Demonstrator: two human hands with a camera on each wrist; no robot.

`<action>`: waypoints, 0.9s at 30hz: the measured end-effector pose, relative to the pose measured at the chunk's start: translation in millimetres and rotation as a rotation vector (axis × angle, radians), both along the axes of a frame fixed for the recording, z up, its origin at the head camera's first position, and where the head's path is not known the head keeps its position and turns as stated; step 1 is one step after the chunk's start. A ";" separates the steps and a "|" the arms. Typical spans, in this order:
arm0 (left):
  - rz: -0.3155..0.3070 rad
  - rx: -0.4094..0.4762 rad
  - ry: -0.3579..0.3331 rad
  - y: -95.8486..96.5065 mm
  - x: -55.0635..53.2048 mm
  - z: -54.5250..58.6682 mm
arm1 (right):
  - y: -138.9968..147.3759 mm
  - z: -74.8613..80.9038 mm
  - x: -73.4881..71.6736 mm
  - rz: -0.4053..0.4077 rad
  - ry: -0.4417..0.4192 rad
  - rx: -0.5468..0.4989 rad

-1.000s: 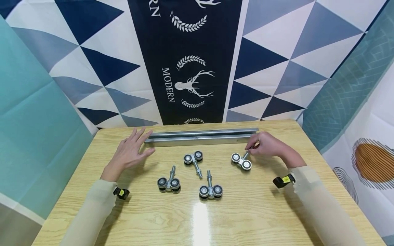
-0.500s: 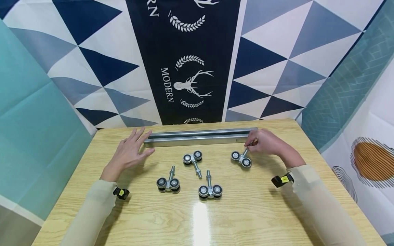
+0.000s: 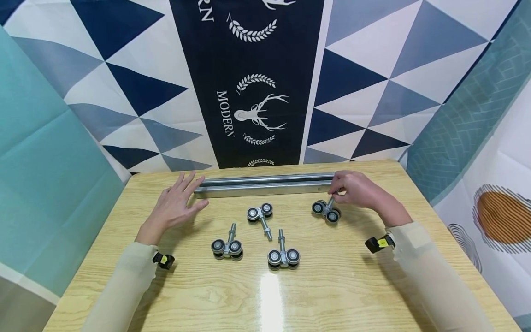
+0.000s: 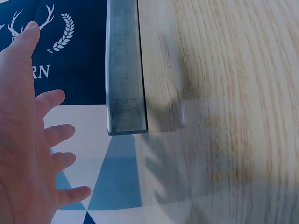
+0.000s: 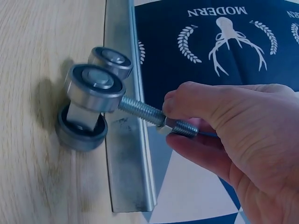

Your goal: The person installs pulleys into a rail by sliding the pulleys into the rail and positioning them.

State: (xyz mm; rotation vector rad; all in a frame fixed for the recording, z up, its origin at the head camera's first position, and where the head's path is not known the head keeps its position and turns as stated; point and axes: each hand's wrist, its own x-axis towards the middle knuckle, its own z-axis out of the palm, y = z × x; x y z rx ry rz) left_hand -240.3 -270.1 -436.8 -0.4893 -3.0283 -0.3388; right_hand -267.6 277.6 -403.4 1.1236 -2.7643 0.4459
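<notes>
My right hand pinches the threaded bolt of a metal roller trolley between thumb and fingers, near the nut. The trolley's black-and-silver wheels point down and left, off the fingertips. In the right wrist view they hang tilted in front of a steel track. My left hand is spread with fingers apart at the left end of the track. The left wrist view shows a gap between these fingers and the track's end. Nothing is in that hand.
Three more roller trolleys lie on the table: one near the track, one at left and one nearer the front. A patterned cloth hangs behind the wooden table.
My right hand has moved slightly up and left, and the trolley in it has tilted and lifted a little. The left hand and the other trolleys stay where they were.
</notes>
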 end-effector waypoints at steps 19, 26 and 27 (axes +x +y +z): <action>0.007 0.013 -0.009 1.0 -0.7 -0.3 | -15.8 6.8 10.9 0.054 -0.069 -0.032; 0.033 0.146 -0.046 -1.4 -7.0 2.0 | -15.1 5.6 10.6 0.046 -0.079 -0.033; 0.039 0.185 -0.054 -2.4 -8.7 1.5 | -15.0 5.4 10.6 0.045 -0.079 -0.033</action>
